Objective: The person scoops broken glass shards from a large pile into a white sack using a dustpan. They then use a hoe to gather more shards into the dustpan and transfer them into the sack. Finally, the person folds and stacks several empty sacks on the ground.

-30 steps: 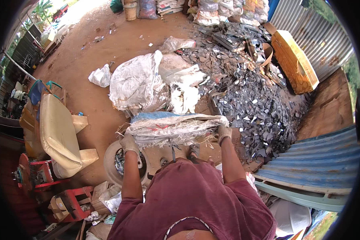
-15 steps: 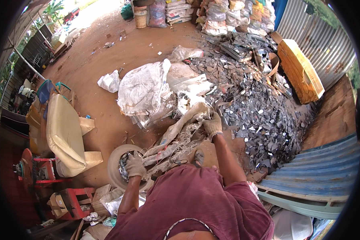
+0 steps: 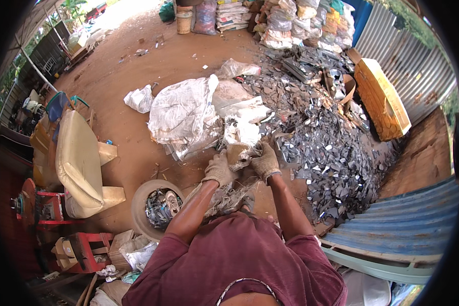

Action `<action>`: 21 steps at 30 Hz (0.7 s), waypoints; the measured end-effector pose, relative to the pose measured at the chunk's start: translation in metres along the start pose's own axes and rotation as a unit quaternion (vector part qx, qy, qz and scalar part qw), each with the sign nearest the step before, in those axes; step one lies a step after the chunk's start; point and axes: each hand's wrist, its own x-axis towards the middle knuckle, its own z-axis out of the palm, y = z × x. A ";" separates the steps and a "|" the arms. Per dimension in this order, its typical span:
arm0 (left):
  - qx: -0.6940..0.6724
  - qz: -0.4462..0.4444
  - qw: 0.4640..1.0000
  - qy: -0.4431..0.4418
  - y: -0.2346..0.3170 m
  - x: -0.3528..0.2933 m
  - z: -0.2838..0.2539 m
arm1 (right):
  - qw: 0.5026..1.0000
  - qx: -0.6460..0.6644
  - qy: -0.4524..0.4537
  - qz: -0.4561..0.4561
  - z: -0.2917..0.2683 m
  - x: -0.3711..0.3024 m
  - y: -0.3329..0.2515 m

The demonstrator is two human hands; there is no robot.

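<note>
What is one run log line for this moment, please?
left hand: gripping sack | right hand: gripping sack | sack: bunched | near: scrap pile, tyre

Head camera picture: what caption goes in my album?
Two gloved hands, left hand and right hand, grip a crumpled woven sack beside a scrap pile.

This is an outdoor scrap-sorting yard on bare red-brown dirt ground (image 3: 153, 66). A wide heap of grey broken shards (image 3: 331, 158) spreads across the earth beside worn woven sacks (image 3: 183, 112), and filled sacks stacked in rows (image 3: 290, 20) stand at the far end. Corrugated metal sheeting (image 3: 413, 51) walls one side, with another blue sheet (image 3: 398, 229) lying near. A tyre bin of scraps (image 3: 158, 206) sits by a cream plastic chair (image 3: 79, 163).
</note>
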 end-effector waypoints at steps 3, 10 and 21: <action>0.123 0.008 0.990 0.069 -0.032 0.013 0.018 | 1.000 0.005 0.008 0.023 -0.022 -0.009 0.018; -0.131 0.004 0.974 0.183 -0.101 0.082 0.002 | 0.957 -0.281 -0.076 0.004 -0.093 -0.047 0.062; -0.228 0.090 0.963 0.110 -0.003 0.065 -0.059 | 0.887 -0.456 0.062 0.044 -0.098 -0.066 -0.017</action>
